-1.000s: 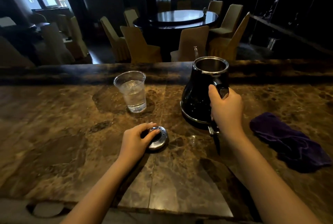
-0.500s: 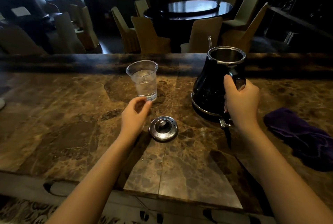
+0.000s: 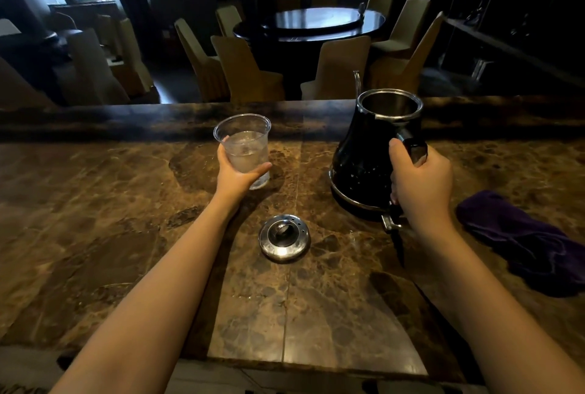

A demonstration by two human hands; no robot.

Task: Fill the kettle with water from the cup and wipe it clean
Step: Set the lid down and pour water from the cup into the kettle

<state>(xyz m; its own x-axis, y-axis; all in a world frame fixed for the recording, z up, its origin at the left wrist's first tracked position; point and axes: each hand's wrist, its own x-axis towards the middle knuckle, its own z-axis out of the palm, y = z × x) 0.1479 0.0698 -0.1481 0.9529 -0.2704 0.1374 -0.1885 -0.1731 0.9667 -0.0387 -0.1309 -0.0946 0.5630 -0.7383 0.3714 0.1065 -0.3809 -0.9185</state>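
1. The black kettle [image 3: 364, 165] stands open-mouthed on the marble counter [image 3: 95, 219], right of centre toward the far side, with its thin spout on the far side. The right hand [image 3: 421, 184] is wrapped around its handle. If that hold turns or tips the body during pouring, the stream could miss the steel rim and run down the outside.

2. The clear plastic cup [image 3: 243, 146], about two-thirds full of water, sits on the counter left of the kettle, well apart from it. The left hand [image 3: 237, 175] wraps its lower half from the near side, thumb on the right wall. The thin wall looks soft, so a hard squeeze could buckle it and push water over the lip; a loose hold could let it slip.

3. The kettle's mouth is narrower than its base. A fast tilt of the cup could send water across the rim onto the marble, or onto the right hand holding the handle just beside the opening.

4. The steel lid [image 3: 284, 238] lies knob-up on the counter, nearer than both vessels and between the forearms. An arm sweeping low on the way across could knock it off the near edge.

5. The purple cloth [image 3: 519, 238] lies bunched at the right, just beside the right wrist. Any spill spreading that way would soak it ahead of the wiping step.
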